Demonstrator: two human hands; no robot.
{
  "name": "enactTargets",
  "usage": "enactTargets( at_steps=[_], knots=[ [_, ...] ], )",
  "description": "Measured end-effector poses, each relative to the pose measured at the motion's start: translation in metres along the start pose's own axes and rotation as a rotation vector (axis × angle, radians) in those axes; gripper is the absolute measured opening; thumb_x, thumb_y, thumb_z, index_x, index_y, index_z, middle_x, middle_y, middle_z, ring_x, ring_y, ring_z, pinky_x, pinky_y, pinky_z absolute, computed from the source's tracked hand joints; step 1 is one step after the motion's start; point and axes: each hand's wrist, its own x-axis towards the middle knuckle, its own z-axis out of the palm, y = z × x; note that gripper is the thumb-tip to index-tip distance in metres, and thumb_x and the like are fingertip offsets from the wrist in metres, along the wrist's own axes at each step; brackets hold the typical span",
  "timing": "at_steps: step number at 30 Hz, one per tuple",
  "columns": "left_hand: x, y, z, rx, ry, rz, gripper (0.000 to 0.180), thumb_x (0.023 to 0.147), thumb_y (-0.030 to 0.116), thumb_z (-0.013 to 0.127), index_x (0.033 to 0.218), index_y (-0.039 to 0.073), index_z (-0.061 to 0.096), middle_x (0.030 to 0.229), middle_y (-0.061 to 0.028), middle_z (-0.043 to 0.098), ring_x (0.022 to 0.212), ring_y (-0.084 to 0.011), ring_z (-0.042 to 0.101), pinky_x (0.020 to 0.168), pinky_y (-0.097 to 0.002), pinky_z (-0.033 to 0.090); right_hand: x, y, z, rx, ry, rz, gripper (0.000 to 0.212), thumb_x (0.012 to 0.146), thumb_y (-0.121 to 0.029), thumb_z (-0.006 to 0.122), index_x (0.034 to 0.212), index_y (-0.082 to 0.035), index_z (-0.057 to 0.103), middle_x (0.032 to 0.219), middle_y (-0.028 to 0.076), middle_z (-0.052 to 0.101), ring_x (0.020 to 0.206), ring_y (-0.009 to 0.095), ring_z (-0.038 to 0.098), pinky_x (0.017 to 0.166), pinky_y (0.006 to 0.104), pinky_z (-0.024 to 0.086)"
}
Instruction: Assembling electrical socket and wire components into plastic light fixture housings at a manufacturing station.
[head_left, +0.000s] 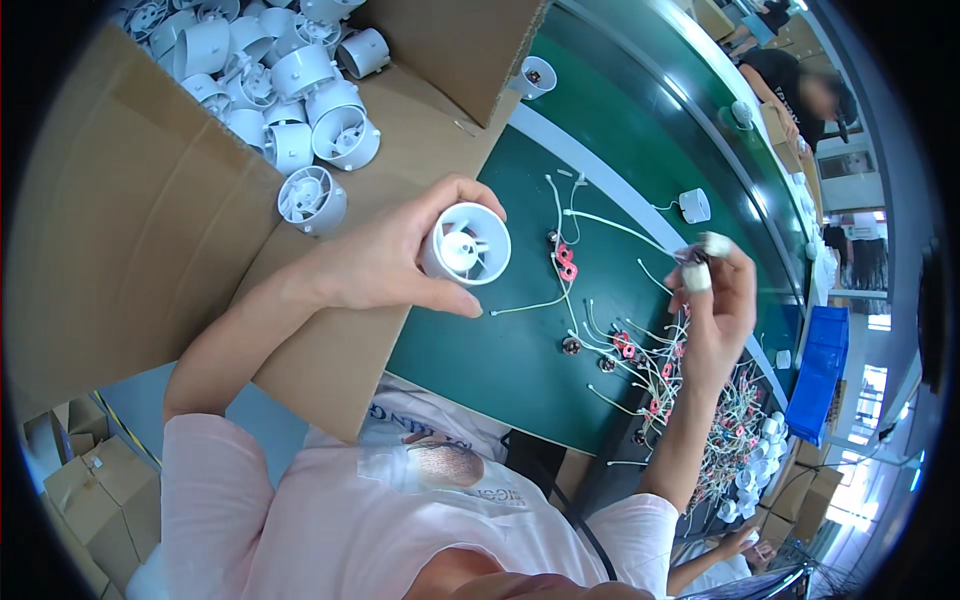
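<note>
My left hand [385, 250] is wrapped round a white cylindrical plastic fan housing [461, 251], its open end facing up and showing a hub with vanes. Over the green table, my right hand [718, 305] pinches a small dark motor coil [692, 257] between thumb and finger, both tipped with white finger covers. A pale wire [620, 228] runs left from that coil; the fingers partly hide it. Between my hands, several wired coils with red parts [565, 264] lie on the green table top [450, 360].
An open cardboard box [110, 220] at the left holds many white housings [300, 72]. A heap of wired coils [730, 430] lies at right. Housings [694, 206] sit on the green conveyor [625, 130]. Beyond are a blue bin [818, 365] and another person [785, 85].
</note>
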Motion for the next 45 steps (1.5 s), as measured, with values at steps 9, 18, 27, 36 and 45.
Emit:
enactTargets(
  at_steps=[9,18,27,36,45],
  knots=[
    [-0.004,0.008,-0.009,0.031,-0.059,-0.094,0.069,0.066,-0.002,0.072,0.126,0.006,0.04,0.115,-0.004,0.047,0.108,-0.0114,0.049,0.09,-0.0259,0.042,-0.006,-0.025,0.033,0.068,-0.093,-0.35,0.026,0.084,0.006,0.051,0.11,0.002,0.048,0.104,0.019,0.057,0.083,0.022,0.063,0.064,0.0236,0.052],
    [-0.006,-0.005,-0.011,-0.008,0.119,-0.022,0.071,0.067,-0.004,0.07,0.128,0.006,0.035,0.121,-0.0074,0.044,0.112,-0.0148,0.047,0.095,-0.029,0.04,-0.005,-0.025,0.058,0.072,-0.164,-0.537,0.025,0.086,-0.004,0.059,0.107,0.0,0.045,0.107,0.026,0.056,0.086,0.028,0.064,0.07,0.0327,0.054],
    [-0.007,-0.011,-0.005,0.211,0.358,0.147,0.064,0.073,0.005,0.07,0.127,0.006,0.035,0.116,-0.0117,0.046,0.11,-0.0209,0.05,0.088,-0.0342,0.044,-0.007,-0.018,0.06,-0.25,-0.306,-0.615,0.027,0.085,0.003,0.057,0.108,-0.001,0.044,0.11,0.027,0.055,0.093,0.033,0.063,0.075,0.0363,0.054],
    [-0.007,-0.006,-0.01,0.219,0.259,0.097,0.073,0.07,-0.005,0.065,0.134,0.004,0.032,0.119,-0.0087,0.043,0.109,-0.0146,0.048,0.09,-0.027,0.041,0.004,-0.015,0.077,-0.377,-0.267,-0.736,0.032,0.057,0.007,0.068,0.087,0.0,0.058,0.101,0.018,0.063,0.073,0.027,0.064,0.063,0.0328,0.052],
    [-0.008,-0.003,-0.014,0.325,0.265,0.133,0.069,0.068,-0.004,0.064,0.131,0.003,0.037,0.118,-0.0096,0.043,0.109,-0.0188,0.049,0.09,-0.0296,0.041,0.004,-0.023,0.079,-0.35,-0.338,-0.844,0.032,0.061,0.012,0.063,0.089,0.0,0.05,0.096,0.019,0.063,0.07,0.029,0.063,0.058,0.0329,0.051]
  ],
)
